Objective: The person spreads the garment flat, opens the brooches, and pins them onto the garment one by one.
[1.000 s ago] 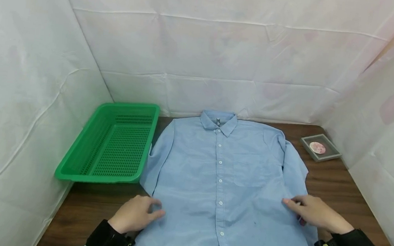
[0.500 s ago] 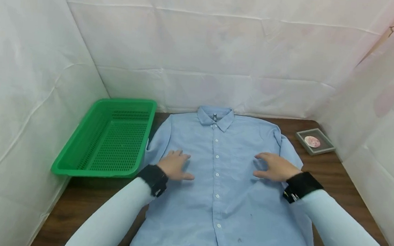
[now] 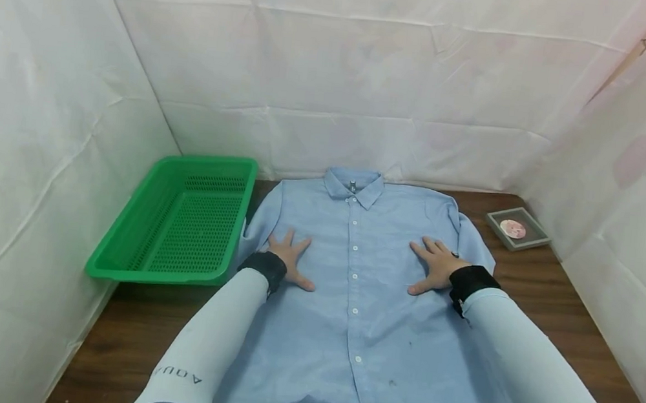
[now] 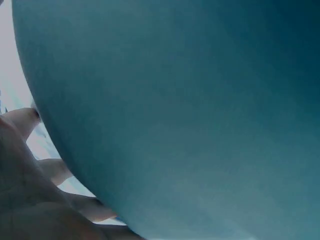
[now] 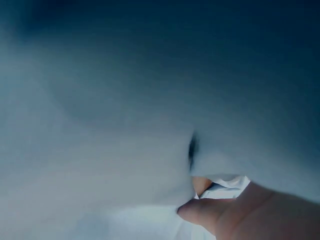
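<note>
A light blue button-up shirt [image 3: 319,331] lies face up and spread out, its collar toward the back wall. My left hand [image 3: 290,257] rests on the left side of its chest with the fingers spread. On the other side of the button row, my right hand [image 3: 436,264] lies on the chest, fingers spread as well. Blue cloth fills most of the left wrist view, with the left hand [image 4: 40,195] at the lower left. In the right wrist view, the right hand [image 5: 250,212] shows at the lower right against the pale cloth.
A green plastic basket [image 3: 166,277] stands to the left, beside the shirt's sleeve. At the back right is a small grey frame-like box [image 3: 520,243] with a pink round piece in it. White sheeting [image 3: 334,86] walls the brown wooden table [image 3: 557,321] on three sides.
Both hands have moved from the shirt's lower sides up and inward onto its chest. Their fingers have spread out. The basket and the small grey box stay where they were.
</note>
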### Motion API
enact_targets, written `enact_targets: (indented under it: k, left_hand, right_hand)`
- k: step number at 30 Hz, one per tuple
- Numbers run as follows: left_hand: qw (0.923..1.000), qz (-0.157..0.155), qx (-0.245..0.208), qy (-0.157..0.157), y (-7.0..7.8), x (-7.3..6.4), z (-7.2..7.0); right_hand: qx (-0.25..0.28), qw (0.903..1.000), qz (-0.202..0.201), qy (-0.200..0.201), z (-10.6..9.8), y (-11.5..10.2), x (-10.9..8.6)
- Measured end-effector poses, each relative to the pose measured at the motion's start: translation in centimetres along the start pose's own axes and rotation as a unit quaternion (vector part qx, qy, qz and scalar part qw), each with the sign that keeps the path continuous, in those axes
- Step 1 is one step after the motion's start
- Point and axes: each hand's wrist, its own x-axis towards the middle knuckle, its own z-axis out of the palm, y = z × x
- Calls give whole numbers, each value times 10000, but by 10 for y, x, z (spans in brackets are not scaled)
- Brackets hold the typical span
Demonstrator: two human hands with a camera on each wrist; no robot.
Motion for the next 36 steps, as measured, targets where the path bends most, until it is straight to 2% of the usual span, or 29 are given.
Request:
enact_targets:
  k: [6, 10, 15, 19, 21, 23, 25, 28, 30, 31, 34, 36]
  left_hand:
    - [9999, -10, 1, 131, -1, 3, 3]
    - [9999, -64, -76, 96, 0, 6, 0]
    - [9999, -35, -56, 124, 1, 13, 2]
    - [9998, -148, 86, 132, 2, 19, 4]
    - [9989, -250, 343, 196, 13, 16, 1]
    - [9969, -180, 665, 387, 31, 13, -2]
    - [9942, 109, 870, 630, 55, 11, -4]
    - [9907, 817, 737, 805, 88, 13, 2]
    - [9898, 1127, 595, 643, 102, 16, 11]
    - [9904, 1184, 486, 520, 108, 17, 14]
    - [9932, 1062, 450, 176, 115, 22, 25]
    - [9951, 893, 431, 19, 115, 23, 29]
  right_hand:
    - [-51, 9999, 95, -51, 5, 7, 11]
    - [-103, 9999, 127, -11, 5, 10, 18]
    - [-31, 9998, 189, -48, 4, 14, 20]
    - [-9, 9999, 168, -28, 5, 13, 20]
    - [-43, 9999, 166, -1, 5, 11, 21]
    - [-82, 9999, 138, 30, 3, 8, 21]
    - [-41, 9998, -10, 185, -1, 5, 17]
    - [413, 9967, -268, 638, -11, -1, -1]
    - [694, 9900, -354, 1179, -17, -1, -19]
    - [829, 9857, -316, 1436, -20, -1, -29]
    - [854, 9771, 15, 1949, -25, 9, -61]
    - [713, 9790, 272, 1893, -22, 19, -81]
